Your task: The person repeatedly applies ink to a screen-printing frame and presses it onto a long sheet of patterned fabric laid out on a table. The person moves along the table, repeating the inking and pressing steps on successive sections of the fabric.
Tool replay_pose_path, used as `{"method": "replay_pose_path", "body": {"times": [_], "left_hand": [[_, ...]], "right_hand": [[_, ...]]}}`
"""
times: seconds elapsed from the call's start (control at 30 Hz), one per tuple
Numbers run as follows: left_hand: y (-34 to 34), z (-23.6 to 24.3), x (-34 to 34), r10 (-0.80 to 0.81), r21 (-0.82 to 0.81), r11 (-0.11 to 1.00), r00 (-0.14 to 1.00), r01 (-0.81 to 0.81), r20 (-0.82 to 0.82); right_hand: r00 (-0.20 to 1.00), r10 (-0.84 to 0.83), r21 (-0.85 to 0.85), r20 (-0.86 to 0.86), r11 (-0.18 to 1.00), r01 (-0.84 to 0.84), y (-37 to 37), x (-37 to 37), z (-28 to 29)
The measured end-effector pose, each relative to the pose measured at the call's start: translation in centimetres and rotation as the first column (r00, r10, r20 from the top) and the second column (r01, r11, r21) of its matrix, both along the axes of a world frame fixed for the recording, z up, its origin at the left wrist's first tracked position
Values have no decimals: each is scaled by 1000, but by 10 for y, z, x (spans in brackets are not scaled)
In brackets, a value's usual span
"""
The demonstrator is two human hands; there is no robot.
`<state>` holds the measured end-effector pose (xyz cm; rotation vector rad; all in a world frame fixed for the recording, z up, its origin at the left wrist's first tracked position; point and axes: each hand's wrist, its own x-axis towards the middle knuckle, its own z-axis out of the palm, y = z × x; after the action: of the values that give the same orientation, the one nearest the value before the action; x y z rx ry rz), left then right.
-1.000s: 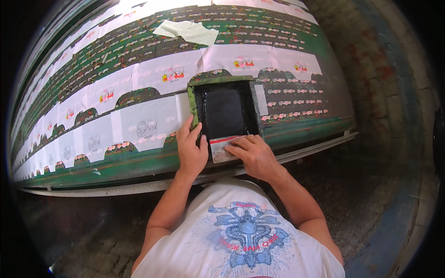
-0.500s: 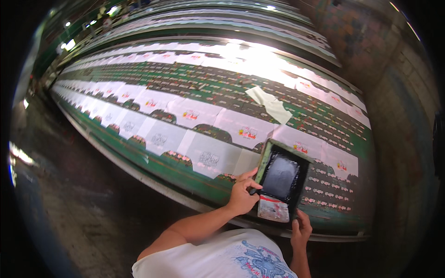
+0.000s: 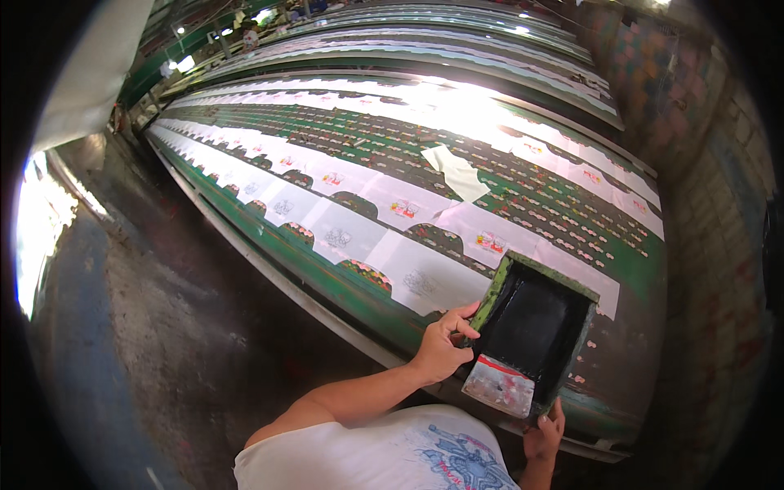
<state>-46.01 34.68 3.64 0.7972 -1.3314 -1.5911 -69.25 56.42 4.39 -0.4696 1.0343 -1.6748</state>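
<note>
The shallow rectangular frame with a green-smeared rim and a black inner sheet [image 3: 554,276] lies directly between the person's two hands, tilted, with its long axis running from about 1 o'clock down to 7 o'clock. The left hand [image 3: 443,347] is on its 9 o'clock side, fingers clamped on that long rim around mid-length. The right hand [image 3: 545,433] is at its 5 o'clock corner, fingers closed on it from below, though the frame hides part of that hold.

Inside the frame's 7 o'clock end sits a flat, grey, paint-stained squeegee-like block with a red strip along its upper edge [image 3: 500,385]. The strip runs from 10 to 4 o'clock, across the frame. The left fingers are just beside the block's 10 o'clock corner, the right ones near its 4 o'clock corner; neither hand appears to hold it.

Beneath and beyond stretches the long green-and-dark worktop [image 3: 392,322]. Whether the frame touches it cannot be told. A white fabric piece with a grey outline print [image 3: 457,286] lies at the frame's 10 o'clock, and a loose, creased, pale cloth [image 3: 457,173] well apart at 11. The frame's upper end overlaps part of the colour-printed white fabric row [image 3: 539,253] in view. The worktop's pale edge rail [image 3: 596,450] passes at 5 o'clock. Nothing visible stands between either hand and the frame.
</note>
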Motion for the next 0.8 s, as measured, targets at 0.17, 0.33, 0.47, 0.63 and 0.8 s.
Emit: {"method": "replay_pose_path", "body": {"times": [0.17,0.33,0.47,0.63,0.8], "left_hand": [[42,19,-18,36,-7,999,979,-35,200],[61,11,-21,95,148,984,995,-100,44],[67,20,-20,-112,342,937,987,66,116],[60,14,-47,-245,358,920,949,163,197],[71,13,-92,-149,263,962,955,80,256]], "right_hand": [[992,93,24,83,995,-95,26,-33,-6],[987,76,-12,143,997,-75,28,-43,-18],[997,36,9,66,999,-37,32,-54,-39],[998,55,52,-38,997,-53,43,-78,-6],[988,-78,49,-133,995,85,59,-111,-17]]}}
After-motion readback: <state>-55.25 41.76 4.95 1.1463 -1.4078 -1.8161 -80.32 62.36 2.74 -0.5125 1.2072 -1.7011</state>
